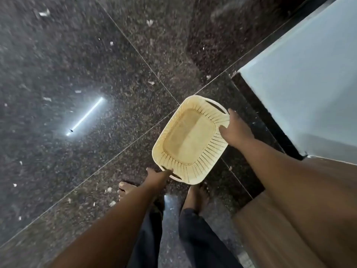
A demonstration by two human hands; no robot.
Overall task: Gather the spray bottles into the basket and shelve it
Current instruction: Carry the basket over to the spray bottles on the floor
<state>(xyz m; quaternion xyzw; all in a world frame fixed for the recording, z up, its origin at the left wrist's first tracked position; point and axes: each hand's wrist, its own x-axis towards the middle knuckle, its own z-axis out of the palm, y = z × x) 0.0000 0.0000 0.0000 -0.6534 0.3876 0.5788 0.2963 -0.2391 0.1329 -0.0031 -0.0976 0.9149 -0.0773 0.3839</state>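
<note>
A cream plastic basket [190, 139] with slotted walls hangs over the dark floor, and nothing lies inside it. My left hand [157, 176] grips its near handle at the lower left corner. My right hand [234, 130] clasps the rim on the far right side, thumb over the edge. No spray bottle shows in this view.
Dark speckled granite floor [96, 74] with a bright light reflection stretches left. A pale wall [309, 84] with a black skirting stands at right. A brown wooden surface [260, 219] sits at lower right. My bare feet [199, 194] stand under the basket.
</note>
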